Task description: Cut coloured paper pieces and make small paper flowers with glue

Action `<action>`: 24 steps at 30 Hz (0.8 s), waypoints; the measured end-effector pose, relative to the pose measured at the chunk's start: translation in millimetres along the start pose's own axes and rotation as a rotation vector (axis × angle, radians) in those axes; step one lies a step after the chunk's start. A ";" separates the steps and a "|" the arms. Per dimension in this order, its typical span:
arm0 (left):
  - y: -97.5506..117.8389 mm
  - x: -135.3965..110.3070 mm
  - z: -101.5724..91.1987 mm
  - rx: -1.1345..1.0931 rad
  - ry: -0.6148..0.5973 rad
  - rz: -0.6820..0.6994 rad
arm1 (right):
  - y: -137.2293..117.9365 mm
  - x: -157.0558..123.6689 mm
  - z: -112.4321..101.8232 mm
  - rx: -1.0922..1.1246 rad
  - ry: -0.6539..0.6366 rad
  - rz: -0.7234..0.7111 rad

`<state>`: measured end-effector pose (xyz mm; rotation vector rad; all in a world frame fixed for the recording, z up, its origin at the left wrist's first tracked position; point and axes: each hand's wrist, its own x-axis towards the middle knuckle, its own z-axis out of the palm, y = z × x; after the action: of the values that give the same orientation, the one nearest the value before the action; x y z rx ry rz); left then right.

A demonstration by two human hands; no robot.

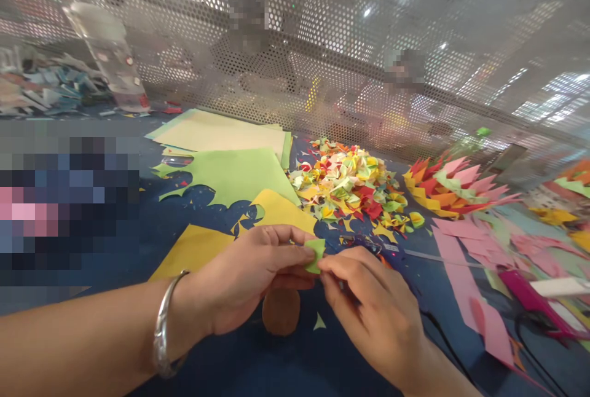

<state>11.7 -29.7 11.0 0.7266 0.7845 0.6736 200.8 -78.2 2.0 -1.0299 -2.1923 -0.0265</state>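
Observation:
My left hand [251, 274], with a silver bangle at the wrist, pinches a small green paper piece [315, 253] between thumb and fingers. My right hand [369, 311] meets it from the right, its fingertips closed on the same green piece. Both hands hover just above the dark blue table [276, 360]. Yellow paper sheets [198, 249] lie under and behind my left hand. A heap of small folded paper pieces [353, 188] in red, yellow and green sits just beyond the hands.
A cut green sheet [235, 176] and pale sheets [216, 133] lie behind. Stacked paper fans [442, 191] and pink strips [465, 262] cover the right side, beside pink-handled scissors [534, 302]. A clear bottle [110, 56] stands far left. Two people sit behind a perforated screen [322, 47].

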 end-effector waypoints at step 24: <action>0.2 -4.4 8.6 0.204 -0.010 0.133 | -3.1 4.9 -0.1 0.369 0.043 0.488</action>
<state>16.2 -35.6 17.1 0.9739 0.8085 0.7151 196.6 -77.1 5.8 -1.2950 -1.7645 0.5497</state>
